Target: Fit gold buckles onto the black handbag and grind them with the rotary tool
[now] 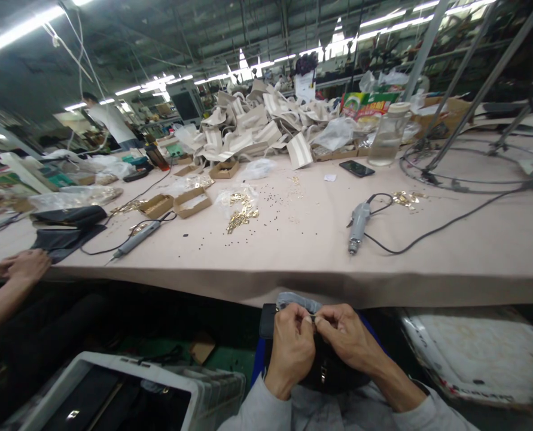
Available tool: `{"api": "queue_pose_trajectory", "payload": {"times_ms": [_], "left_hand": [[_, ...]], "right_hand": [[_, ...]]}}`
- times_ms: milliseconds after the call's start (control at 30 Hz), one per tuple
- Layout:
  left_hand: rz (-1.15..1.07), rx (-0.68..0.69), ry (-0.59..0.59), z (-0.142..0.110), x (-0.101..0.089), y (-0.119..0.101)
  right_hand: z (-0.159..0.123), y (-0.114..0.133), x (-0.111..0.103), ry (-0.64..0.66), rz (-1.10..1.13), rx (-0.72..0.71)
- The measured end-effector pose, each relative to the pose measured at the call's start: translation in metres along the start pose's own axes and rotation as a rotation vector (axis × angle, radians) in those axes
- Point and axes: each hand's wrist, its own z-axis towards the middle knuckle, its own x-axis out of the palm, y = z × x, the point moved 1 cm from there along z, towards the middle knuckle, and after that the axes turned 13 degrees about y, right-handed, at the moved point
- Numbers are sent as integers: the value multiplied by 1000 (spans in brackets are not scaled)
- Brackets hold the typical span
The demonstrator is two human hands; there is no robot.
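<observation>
Both hands, left (292, 344) and right (349, 338), pinch one thin gold-coloured piece (313, 315) between thumbs and forefingers, above one black bag with a gold clasp (324, 372) on the lap. Left of them, one grey plastic crate (197, 383) contains black goods with gold fittings (100, 398). Two grey corded power screwdrivers (359, 227) lie on the pink-covered table (284, 257), near one capped clear bottle (388, 139) of liquid.
</observation>
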Motion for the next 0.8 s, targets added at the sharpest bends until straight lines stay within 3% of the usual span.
{"api": "queue_pose_trajectory", "payload": {"times_ms": [600,800], "left_hand": [[6,-3,14,-4,0,-3],[12,-26,1,-4,1,-5]], "right_hand": [[-6,4,-5,90,23,-12],[-4,4,-2,11,-68,-20]]}}
